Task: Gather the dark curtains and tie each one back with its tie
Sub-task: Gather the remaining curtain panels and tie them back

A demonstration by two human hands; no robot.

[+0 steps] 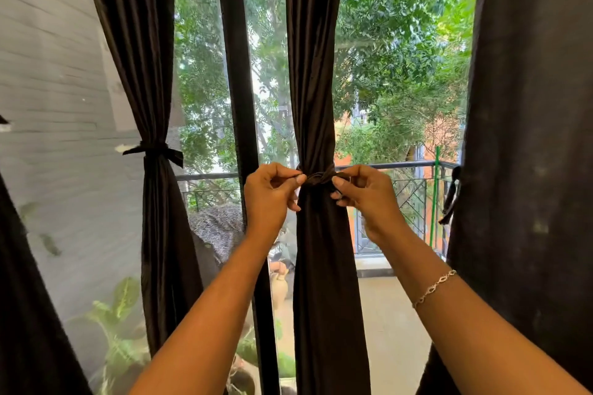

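tying the middle curtain

we see the left hand (269, 192) and the right hand (362, 192) raised on either side of the middle dark brown pleated fabric curtain (321, 266), which is bunched into a narrow column in front of the window. a dark brown fabric tie (317, 177) wraps its waist, knotted at the front. the left hand pinches the tie's left end between thumb and curled forefinger. the right hand's fingers curl round the tie's right end, just beside the knot.

to the left hangs the left dark brown curtain (160, 234), gathered and bound by a knotted dark tie (154, 151). at the right edge the right dark curtain (529, 170) hangs ungathered, a loose dark tie strap (451, 199) dangling at its inner edge.

a thin silver chain bracelet (433, 289) sits on the right forearm. a black vertical window frame post (237, 74) stands between the left and middle curtains, and a black metal balcony railing (401, 165) runs behind the hands.
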